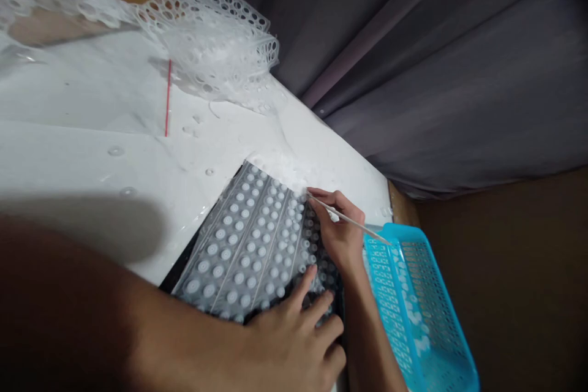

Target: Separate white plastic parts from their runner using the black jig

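A clear plastic sheet studded with rows of small white round pieces (243,245) lies on a dark mat at the table's near edge. My left hand (294,343) rests flat on the sheet's near corner, fingers spread, holding it down. My right hand (337,233) is closed in a pinch on a thin white stick (349,220), whose tip touches the sheet's far right edge. The stick's other end points toward the blue basket.
A blue plastic basket (441,318) with small white pieces in it sits to the right of the table. Punched-out perforated sheets (211,37) are heaped at the far side of the white table (92,110). A grey curtain (436,61) hangs behind. Loose round pieces dot the tabletop.
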`<act>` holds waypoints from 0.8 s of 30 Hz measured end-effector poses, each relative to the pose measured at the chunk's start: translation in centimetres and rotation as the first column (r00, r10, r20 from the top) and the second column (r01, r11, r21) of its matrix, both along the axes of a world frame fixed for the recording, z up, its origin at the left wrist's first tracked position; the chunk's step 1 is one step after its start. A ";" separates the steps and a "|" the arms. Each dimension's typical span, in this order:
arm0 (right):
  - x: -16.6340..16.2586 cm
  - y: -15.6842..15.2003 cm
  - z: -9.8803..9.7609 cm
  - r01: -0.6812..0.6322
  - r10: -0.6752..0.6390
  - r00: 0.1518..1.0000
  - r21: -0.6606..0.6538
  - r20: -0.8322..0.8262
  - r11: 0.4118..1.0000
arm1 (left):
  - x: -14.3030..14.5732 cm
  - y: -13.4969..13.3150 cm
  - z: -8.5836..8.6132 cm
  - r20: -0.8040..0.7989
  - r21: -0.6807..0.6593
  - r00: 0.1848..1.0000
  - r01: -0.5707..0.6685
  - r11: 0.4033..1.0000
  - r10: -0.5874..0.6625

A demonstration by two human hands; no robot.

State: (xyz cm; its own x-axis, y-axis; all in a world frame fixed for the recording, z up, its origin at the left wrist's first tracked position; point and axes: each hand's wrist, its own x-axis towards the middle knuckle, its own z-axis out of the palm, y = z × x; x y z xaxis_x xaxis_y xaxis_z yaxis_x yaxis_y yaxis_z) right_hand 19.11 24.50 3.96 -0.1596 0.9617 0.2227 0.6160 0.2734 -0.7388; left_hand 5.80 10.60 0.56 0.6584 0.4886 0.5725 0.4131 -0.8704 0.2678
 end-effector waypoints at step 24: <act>0.6 0.7 -0.8 -0.160 0.110 0.947 0.145 0.303 0.976 | 0.2 0.6 -0.2 0.018 0.041 1.000 0.011 0.999 -0.012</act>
State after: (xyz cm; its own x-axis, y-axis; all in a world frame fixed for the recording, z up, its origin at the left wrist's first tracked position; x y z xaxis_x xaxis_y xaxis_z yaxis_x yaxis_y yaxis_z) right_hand 19.67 25.21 3.15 -0.3669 0.8802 0.3011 0.7461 0.4718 -0.4698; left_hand 5.96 11.15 0.36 0.6532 0.4571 0.6036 0.3987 -0.8854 0.2390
